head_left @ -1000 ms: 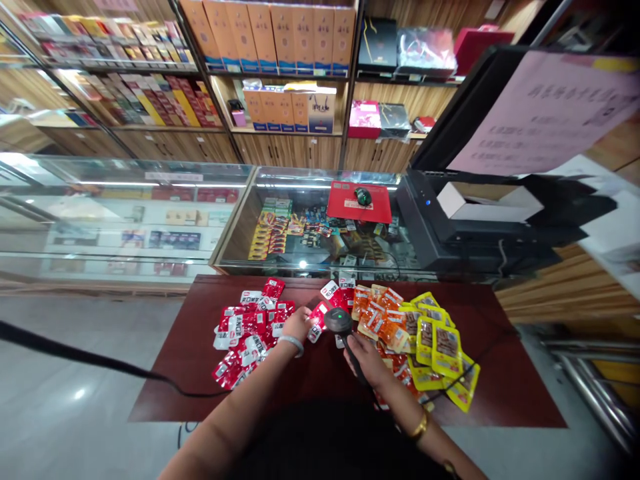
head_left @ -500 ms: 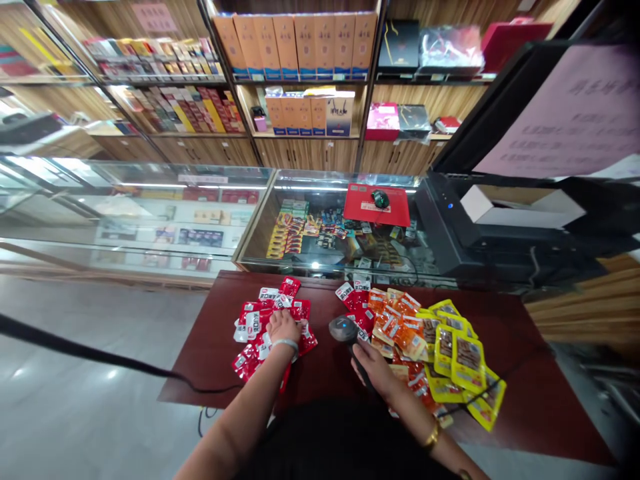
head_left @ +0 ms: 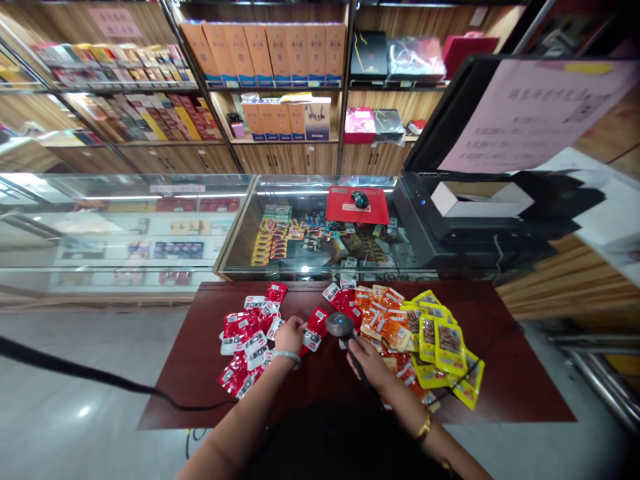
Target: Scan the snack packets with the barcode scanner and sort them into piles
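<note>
My left hand (head_left: 291, 335) pinches a red-and-white snack packet (head_left: 316, 327) by its edge, to the right of a loose pile of similar red packets (head_left: 250, 340). My right hand (head_left: 367, 360) is wrapped round the handle of a black barcode scanner (head_left: 341, 325), its head close to the held packet and a small blue light showing on top. Right of the scanner lie more red packets (head_left: 345, 298), then orange packets (head_left: 385, 317) and yellow-edged packets (head_left: 450, 347) in an overlapping spread. The fingers under the scanner handle are partly hidden.
The packets lie on a dark red-brown tabletop (head_left: 185, 373). Behind it stands a glass display counter (head_left: 300, 260) with a red mat (head_left: 335, 212) and a mouse (head_left: 360, 199). A black machine with a screen (head_left: 415, 233) is at right. A black cable (head_left: 100, 373) crosses at left.
My left hand has moved right from on top of the red pile and now holds one packet near the scanner. The right hand keeps the scanner; the whole view has shifted slightly.
</note>
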Motion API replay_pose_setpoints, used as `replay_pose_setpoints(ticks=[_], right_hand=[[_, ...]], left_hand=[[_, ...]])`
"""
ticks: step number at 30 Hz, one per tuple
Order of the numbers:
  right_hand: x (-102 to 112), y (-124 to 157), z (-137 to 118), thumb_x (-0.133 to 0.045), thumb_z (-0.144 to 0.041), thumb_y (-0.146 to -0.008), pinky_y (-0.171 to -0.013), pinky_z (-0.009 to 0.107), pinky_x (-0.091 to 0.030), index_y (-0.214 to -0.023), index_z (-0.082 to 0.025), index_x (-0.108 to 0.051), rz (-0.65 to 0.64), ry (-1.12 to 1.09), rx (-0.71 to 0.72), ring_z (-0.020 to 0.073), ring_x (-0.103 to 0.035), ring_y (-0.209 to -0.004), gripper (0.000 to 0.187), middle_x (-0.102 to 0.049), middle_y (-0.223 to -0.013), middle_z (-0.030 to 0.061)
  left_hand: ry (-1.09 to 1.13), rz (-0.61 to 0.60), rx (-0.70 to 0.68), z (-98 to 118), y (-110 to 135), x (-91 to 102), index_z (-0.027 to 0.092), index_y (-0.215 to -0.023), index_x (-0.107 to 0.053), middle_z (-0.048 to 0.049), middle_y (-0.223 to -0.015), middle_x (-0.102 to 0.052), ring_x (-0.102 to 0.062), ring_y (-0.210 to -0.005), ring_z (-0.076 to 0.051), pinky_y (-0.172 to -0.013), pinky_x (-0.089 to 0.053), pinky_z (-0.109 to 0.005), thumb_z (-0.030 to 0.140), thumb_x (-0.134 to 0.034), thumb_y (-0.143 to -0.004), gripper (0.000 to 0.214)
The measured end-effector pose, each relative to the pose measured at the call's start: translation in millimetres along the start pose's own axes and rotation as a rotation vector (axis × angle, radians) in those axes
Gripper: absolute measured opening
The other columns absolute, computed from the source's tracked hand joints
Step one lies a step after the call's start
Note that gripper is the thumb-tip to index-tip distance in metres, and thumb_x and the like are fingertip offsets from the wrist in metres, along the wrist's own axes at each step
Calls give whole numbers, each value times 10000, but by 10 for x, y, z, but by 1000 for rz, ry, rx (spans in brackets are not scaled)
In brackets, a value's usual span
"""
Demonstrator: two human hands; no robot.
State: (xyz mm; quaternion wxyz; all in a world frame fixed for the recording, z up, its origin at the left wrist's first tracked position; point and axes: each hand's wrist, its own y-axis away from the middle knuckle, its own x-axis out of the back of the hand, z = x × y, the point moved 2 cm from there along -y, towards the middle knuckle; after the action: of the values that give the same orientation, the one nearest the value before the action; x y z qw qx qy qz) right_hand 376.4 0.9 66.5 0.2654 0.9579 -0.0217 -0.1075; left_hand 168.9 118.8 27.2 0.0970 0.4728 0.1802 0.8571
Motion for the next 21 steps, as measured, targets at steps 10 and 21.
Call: replay_pose_setpoints(ticks=[10, 21], right_hand=[[24, 10, 41, -551, -696, -793, -316, 168, -256, -824, -220, -468, -9, -63, 27, 62, -350, -335, 484, -429, -473, -105], [-7, 4, 119, -575, -704, -768, -322, 179, -242, -805, -224, -452, -48, -66, -9, 58, -319, -341, 496, -400, -470, -111]], left_hand=[[161, -20, -48, 9, 5, -337, 187, -784, -632, -7, -711, -671, -591, -650, -124, -575, -335, -209, 296, -561, -839, 142], [-131, -87, -164, 123, 77, -125, 216, -1065, -645, -92, -1127, -651, -561, -1060, -235, -904, -396, -336, 228, -622, -771, 295]])
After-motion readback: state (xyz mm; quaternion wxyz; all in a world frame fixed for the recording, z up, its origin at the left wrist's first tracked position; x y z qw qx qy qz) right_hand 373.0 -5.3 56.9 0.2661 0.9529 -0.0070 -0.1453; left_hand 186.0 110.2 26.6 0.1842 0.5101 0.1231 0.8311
